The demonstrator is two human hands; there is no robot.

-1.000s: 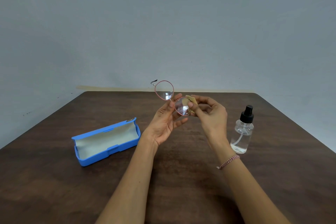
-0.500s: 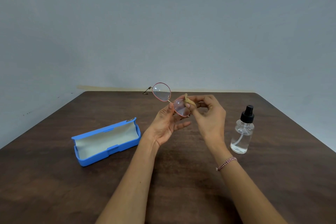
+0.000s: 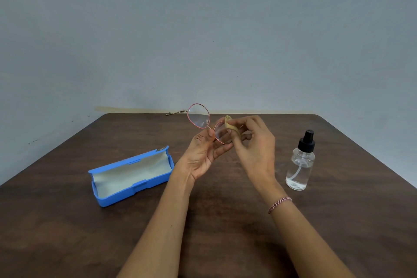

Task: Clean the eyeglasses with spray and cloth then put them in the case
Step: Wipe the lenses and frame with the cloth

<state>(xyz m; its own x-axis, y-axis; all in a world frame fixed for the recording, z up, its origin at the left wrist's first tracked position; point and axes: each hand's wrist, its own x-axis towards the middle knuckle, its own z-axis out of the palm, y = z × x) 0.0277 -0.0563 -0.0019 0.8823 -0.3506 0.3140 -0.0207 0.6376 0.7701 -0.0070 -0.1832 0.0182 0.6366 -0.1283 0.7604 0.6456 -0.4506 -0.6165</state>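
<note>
Pink-rimmed eyeglasses [image 3: 199, 116] are held up above the middle of the table. My left hand [image 3: 204, 153] pinches them near the bridge, fingers behind the right lens. My right hand [image 3: 255, 144] pinches a small tan cloth [image 3: 230, 126] against that right lens. The left lens and one temple arm stick out up and to the left, free. An open blue case [image 3: 130, 175] with a pale lining lies on the table at the left. A clear spray bottle [image 3: 300, 162] with a black nozzle stands upright at the right.
The dark wooden table [image 3: 225, 232] runs to a grey wall at the back; its left and right edges slope toward me. A red and white bracelet [image 3: 279, 204] sits on my right wrist.
The glasses have tilted so the free lens sits a little lower and more face-on. My right hand has shifted the cloth across the right lens.
</note>
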